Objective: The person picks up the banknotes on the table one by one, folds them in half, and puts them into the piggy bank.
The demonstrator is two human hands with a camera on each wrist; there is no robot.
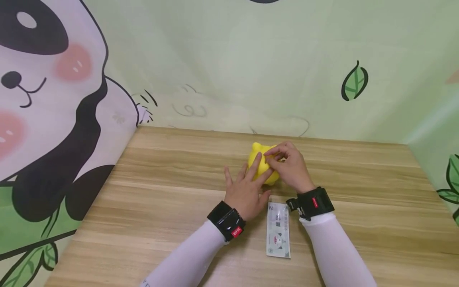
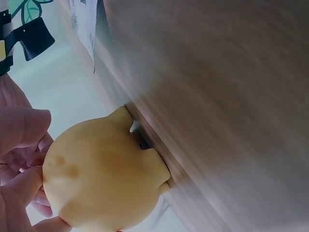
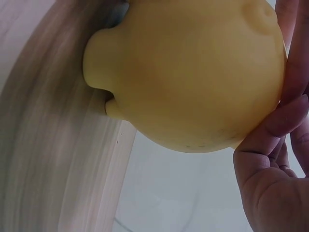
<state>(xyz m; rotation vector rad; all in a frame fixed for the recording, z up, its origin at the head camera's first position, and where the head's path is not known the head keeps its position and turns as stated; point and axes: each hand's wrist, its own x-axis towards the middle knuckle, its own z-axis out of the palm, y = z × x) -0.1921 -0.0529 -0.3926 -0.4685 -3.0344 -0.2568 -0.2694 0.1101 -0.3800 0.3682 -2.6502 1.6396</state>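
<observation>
A round yellow piggy bank point(image 1: 255, 159) stands on its short legs on the wooden table, near the table's back. My left hand point(image 1: 244, 195) lies against its near side with fingers spread, two of them reaching over the top. My right hand point(image 1: 292, 167) comes from the right, its thumb and index finger brought together at a small dark slit on top. Whether something thin sits between those fingertips is hidden. In the right wrist view, the curled fingers point(image 3: 282, 118) touch the yellow body. The left wrist view shows the bank's legs and rounded side point(image 2: 106, 169).
A pale play banknote point(image 1: 277, 231) marked 2 lies flat on the table point(image 1: 172, 191), between the two forearms. Behind the table hangs a green printed cloth point(image 1: 233, 71), with a large panda point(image 1: 86, 119) at the left.
</observation>
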